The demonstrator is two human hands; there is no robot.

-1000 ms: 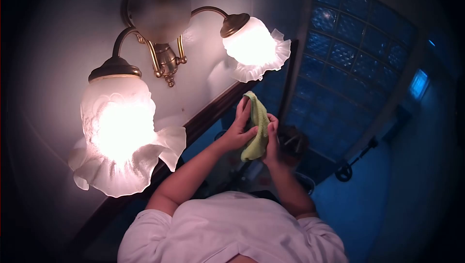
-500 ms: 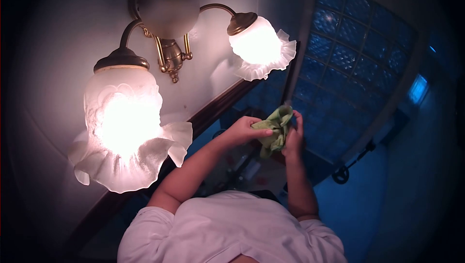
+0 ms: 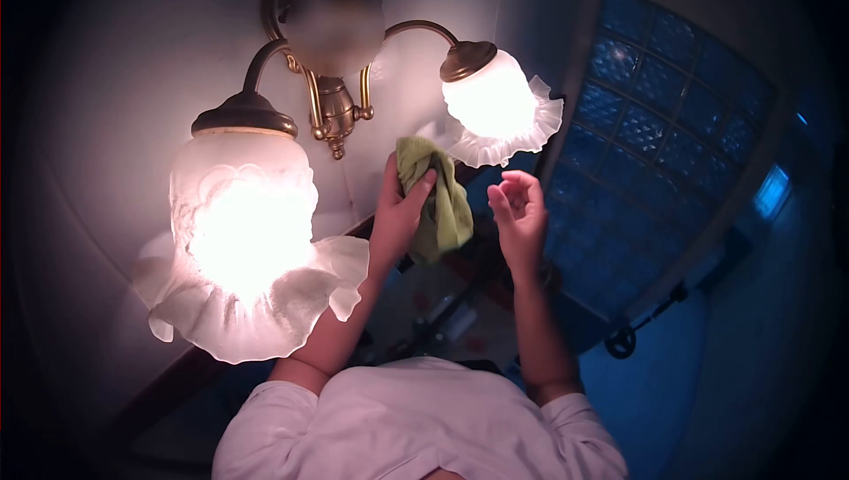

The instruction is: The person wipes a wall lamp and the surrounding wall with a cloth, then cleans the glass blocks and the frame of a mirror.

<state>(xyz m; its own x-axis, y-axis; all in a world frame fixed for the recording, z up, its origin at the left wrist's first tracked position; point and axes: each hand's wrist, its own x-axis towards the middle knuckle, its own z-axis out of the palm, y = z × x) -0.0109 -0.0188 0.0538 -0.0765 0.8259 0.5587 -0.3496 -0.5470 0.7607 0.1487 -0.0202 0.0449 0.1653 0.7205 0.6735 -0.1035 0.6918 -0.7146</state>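
Observation:
A green cloth (image 3: 439, 206) hangs bunched in my left hand (image 3: 402, 210), whose thumb presses on it. My right hand (image 3: 520, 206) is raised just right of the cloth, apart from it, with its fingers curled and a gap between thumb and fingers. Above both hands is the smaller-looking lit glass shade (image 3: 495, 100) with a ruffled rim. A second lit shade (image 3: 243, 232) looms large at the left, in front of part of my left arm. Both shades hang from a brass wall lamp (image 3: 334, 113) with curved arms.
A blurred round disc (image 3: 334, 16) covers the lamp's upper middle. Dark wooden edging (image 3: 186, 374) runs diagonally along the wall. At the right is a glass block panel (image 3: 654, 126), with a dark round handle-like object (image 3: 621, 343) below it. Blurred items lie beneath my arms.
My left hand has moved left and up with the cloth, toward the wall. My right hand has let go of the cloth. The lamp appears slightly lower and further right.

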